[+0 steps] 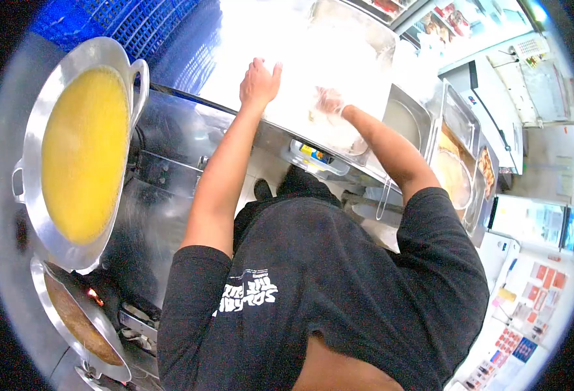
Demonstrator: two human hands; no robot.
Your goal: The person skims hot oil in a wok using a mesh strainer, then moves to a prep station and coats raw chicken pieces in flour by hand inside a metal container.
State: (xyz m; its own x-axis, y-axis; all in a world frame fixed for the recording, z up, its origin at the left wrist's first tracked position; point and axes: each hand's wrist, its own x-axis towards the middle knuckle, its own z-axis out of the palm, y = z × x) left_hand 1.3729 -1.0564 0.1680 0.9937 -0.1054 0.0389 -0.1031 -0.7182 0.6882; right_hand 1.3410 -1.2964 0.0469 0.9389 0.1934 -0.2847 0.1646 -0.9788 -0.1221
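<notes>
My left hand [259, 82] is over the bright white worktop [248, 32], fingers apart and holding nothing. My right hand [330, 101] is in or just above a large tray [383, 49] of white, powdery-looking stuff. Its fingers are washed out by glare and partly covered in white, so what they touch or hold cannot be made out. The tray's contents are overexposed too.
A large metal wok [31, 143] of yellow liquid stands at the left, with a second wok [114, 365] of brown liquid below it over a flame. A blue basket [137, 29] is at the upper left. Metal trays [435, 150] and a strainer [383, 199] are at the right.
</notes>
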